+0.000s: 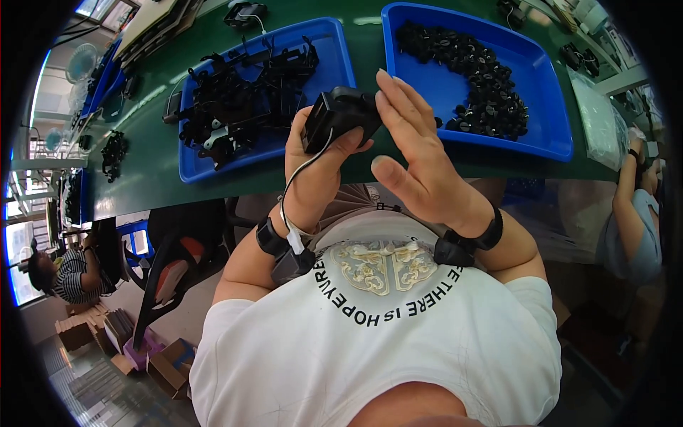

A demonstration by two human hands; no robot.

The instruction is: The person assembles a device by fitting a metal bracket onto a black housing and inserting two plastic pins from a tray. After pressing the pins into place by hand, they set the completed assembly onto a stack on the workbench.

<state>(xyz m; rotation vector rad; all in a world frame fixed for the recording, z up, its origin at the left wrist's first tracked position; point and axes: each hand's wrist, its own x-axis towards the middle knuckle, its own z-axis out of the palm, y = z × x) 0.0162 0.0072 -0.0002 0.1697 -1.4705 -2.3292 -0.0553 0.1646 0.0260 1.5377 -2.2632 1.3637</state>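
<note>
My left hand (313, 171) is wrapped round a black plastic housing (341, 117), boxy at one end and rounded at the other, held up above the table's near edge. Beside it, my right hand (420, 153) has its fingers stretched out, the fingertips at the housing's right end; whether they touch it I cannot tell. A white cable (293, 181) runs from my left wrist up toward the housing. Behind my left hand lies a blue tray (334, 50) of black plastic brackets. Beyond my right hand is another blue tray (548, 114), holding many small black round parts.
The trays rest on a green table (142, 171). A small bunch of black parts (114, 153) lies at the left, and a clear plastic bag (597, 117) at the right. Other people (78, 274) sit at both sides. A black chair (174, 249) and cardboard boxes (171, 363) stand lower left.
</note>
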